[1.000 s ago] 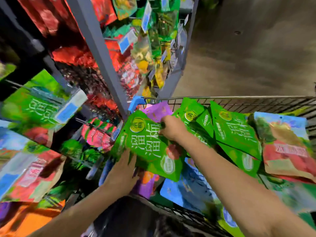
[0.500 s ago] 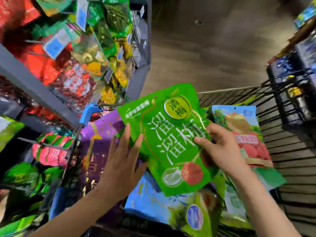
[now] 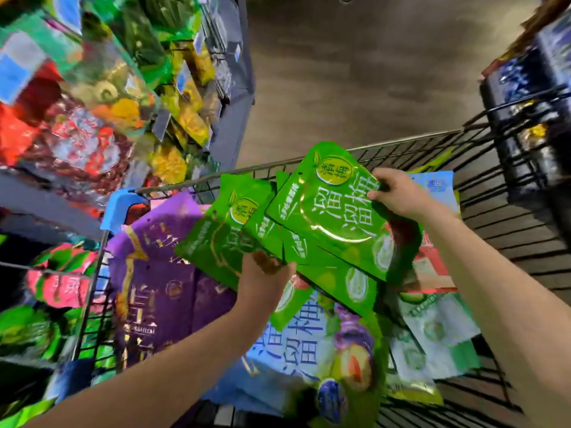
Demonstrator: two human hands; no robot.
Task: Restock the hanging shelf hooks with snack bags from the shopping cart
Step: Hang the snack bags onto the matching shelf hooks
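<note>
Several green snack bags (image 3: 327,217) with white lettering are fanned out above the wire shopping cart (image 3: 386,143). My left hand (image 3: 262,279) grips the lower edges of the bags on the left (image 3: 216,239). My right hand (image 3: 398,196) pinches the upper right edge of the topmost green bag. Below them the cart holds purple bags (image 3: 163,282), blue bags (image 3: 296,344) and pale green bags (image 3: 438,329). The hanging shelf (image 3: 102,97) with blurred snack bags on hooks fills the left side.
A dark rack of goods (image 3: 531,97) stands at the right beside the cart. Bare grey floor (image 3: 355,72) stretches beyond the cart. A blue plastic corner (image 3: 123,205) of the cart sits close to the shelf edge.
Half a second ago both hands handled one green bag. Now several green bags are fanned between them, my left hand has closed on their lower edges and my right hand has moved up.
</note>
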